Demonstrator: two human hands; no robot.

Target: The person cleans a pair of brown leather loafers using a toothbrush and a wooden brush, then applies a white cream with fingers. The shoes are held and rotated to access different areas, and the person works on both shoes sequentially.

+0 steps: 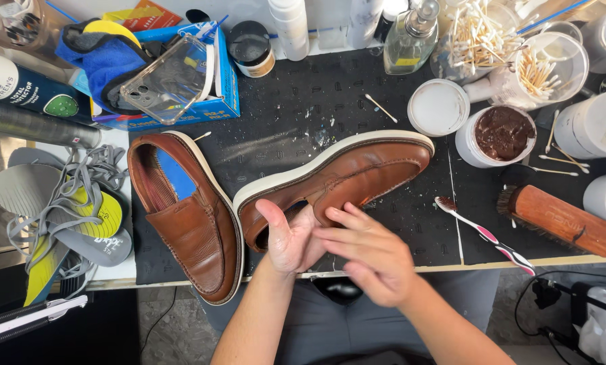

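Observation:
A brown leather loafer (357,169) with a white sole lies on its side on the black mat (289,115). My left hand (289,238) is at its heel opening, palm up, fingers apart, thumb against the shoe's collar. My right hand (374,260) lies just to the right, with its flat fingers laid across the left palm. Neither hand grips anything. The second brown loafer (188,230) sits upright to the left, a blue insole showing inside.
An open jar of brown polish (502,134) and its white lid (438,107) stand behind the shoe. To the right lie a pink toothbrush (485,235) and a wooden brush (563,220). Tubs of cotton swabs (540,67) are at the back right; insoles and grey laces (66,203) lie at the left.

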